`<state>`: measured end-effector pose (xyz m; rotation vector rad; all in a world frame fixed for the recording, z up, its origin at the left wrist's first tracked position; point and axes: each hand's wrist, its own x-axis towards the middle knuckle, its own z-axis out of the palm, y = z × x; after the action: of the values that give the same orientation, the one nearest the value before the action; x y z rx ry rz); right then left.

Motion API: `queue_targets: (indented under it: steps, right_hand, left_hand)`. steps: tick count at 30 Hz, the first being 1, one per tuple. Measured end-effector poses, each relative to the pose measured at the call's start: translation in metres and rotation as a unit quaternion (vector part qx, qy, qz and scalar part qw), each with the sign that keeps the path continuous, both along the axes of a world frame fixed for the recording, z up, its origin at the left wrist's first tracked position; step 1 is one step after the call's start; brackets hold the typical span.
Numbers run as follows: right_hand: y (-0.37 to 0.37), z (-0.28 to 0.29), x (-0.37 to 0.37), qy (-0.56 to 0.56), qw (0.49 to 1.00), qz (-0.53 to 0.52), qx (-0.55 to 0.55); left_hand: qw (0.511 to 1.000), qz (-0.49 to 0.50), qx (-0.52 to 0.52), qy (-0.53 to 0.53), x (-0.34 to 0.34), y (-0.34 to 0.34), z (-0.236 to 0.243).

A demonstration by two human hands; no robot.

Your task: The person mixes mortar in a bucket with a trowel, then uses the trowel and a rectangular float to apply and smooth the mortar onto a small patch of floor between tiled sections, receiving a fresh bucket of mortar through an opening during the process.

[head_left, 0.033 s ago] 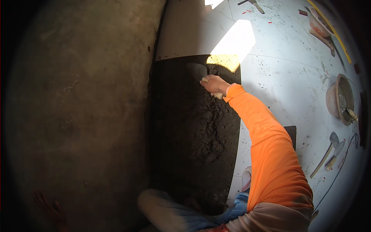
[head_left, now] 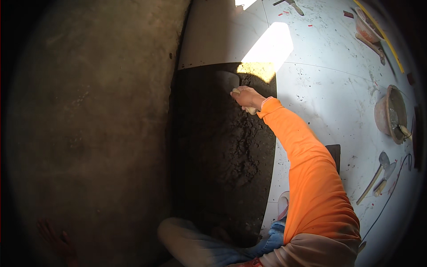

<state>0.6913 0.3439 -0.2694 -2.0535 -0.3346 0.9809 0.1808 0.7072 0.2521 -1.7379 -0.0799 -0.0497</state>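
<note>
My right hand, at the end of an orange sleeve, grips the pale handle of a trowel whose blade rests at the far part of a dark mortar bed. Rough, lumpy mortar shows below the hand, and a patch of sunlight crosses the bed's far edge. My left hand is at the lower left on the dim grey concrete surface, fingers spread, holding nothing that I can see.
White floor tiles border the mortar. On them at the right are a bucket, another bucket, tools, a dark square board, a yellow straight bar and small red scraps. My bent leg crosses the bottom.
</note>
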Motion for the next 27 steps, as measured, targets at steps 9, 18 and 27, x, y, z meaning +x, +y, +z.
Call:
queue_targets:
  steps: [9, 18, 27]
  right_hand:
    - [-0.055, 0.009, -0.008, 0.053, 0.977, -0.202, -0.031]
    - [-0.029, 0.009, -0.022, 0.111, 0.943, -0.275, 0.152]
    - [-0.092, -0.008, -0.037, 0.195, 0.896, -0.347, 0.195]
  left_hand:
    - [0.999, -0.005, 0.034, -0.013, 0.006, -0.011, -0.007]
    - [0.999, -0.037, 0.032, -0.005, 0.003, 0.004, -0.004]
    - [0.999, -0.029, 0.019, -0.003, 0.002, 0.002, -0.001]
